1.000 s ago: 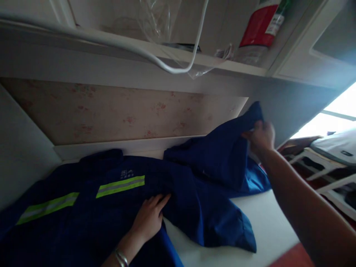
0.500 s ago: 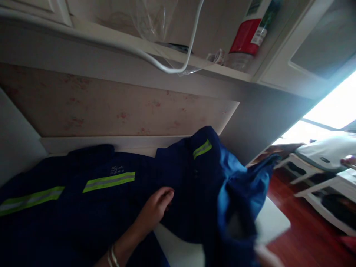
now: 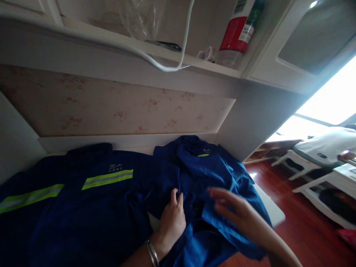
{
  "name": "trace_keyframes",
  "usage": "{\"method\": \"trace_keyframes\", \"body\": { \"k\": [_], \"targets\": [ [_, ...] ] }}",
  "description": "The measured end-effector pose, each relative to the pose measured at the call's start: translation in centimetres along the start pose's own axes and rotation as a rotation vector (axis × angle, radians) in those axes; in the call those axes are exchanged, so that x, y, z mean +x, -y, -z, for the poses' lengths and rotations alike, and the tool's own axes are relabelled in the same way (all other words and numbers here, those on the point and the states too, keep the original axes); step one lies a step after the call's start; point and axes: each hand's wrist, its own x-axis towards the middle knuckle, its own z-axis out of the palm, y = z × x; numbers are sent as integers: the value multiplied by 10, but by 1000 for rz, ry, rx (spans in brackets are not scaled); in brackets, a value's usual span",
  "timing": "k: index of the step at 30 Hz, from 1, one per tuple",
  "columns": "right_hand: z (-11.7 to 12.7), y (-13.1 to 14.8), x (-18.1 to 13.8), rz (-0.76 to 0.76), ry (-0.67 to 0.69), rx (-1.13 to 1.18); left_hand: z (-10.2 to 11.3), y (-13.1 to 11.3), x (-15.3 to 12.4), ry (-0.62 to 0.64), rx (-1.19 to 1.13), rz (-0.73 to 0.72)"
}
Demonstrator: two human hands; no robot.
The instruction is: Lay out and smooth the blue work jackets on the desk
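One dark blue work jacket lies spread across the white tabletop, covering most of it from the left edge to the right end. It appears to be a single garment; no second one can be told apart. The right portion is folded in over the body and lies bunched in lighter blue folds.

Step in hand, as judged: folding the jacket, with the right side laid inward. The next move calls for flattening the bunched cloth and squaring the fold line before any further fold.

Two yellow-green reflective stripes cross the chest on the left portion; a small third piece of stripe shows on the folded part.

Two hands are in view. The left hand rests flat on the jacket near its middle, fingers extended, gripping nothing. The right hand is open, fingers spread, blurred, just above the folded cloth; contact cannot be confirmed.

One bracelet sits on the left wrist.
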Motion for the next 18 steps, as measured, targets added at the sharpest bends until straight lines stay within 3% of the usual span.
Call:
{"method": "trace_keyframes", "body": {
  "k": [2, 3, 6, 9, 12, 15, 16, 18],
  "targets": [
    [21, -25, 42, -93, -393, -167, 7, 2, 0, 9, 14, -11],
    [28, -37, 61, -214, -480, -215, 12, 3, 1, 7, 5, -23],
    [38, -63, 98, -408, -495, -222, 30, 2, 3, -48, -60, -52],
    [41, -59, 115, -356, -495, -205, 50, -8, 0, -120, -144, -75],
    [40, -20, 126, -250, -564, -170, 76, -26, -16, -187, -270, -89],
    [24, 50, 121, -10, -557, 219, 101, -31, -49, -214, -472, 10],
    [13, 77, 114, 119, -489, 433, 107, -26, -63, -206, -538, 65],
    [-15, 128, 95, 360, -259, 581, 111, -3, -91, -210, -604, 164]
  ]
}}
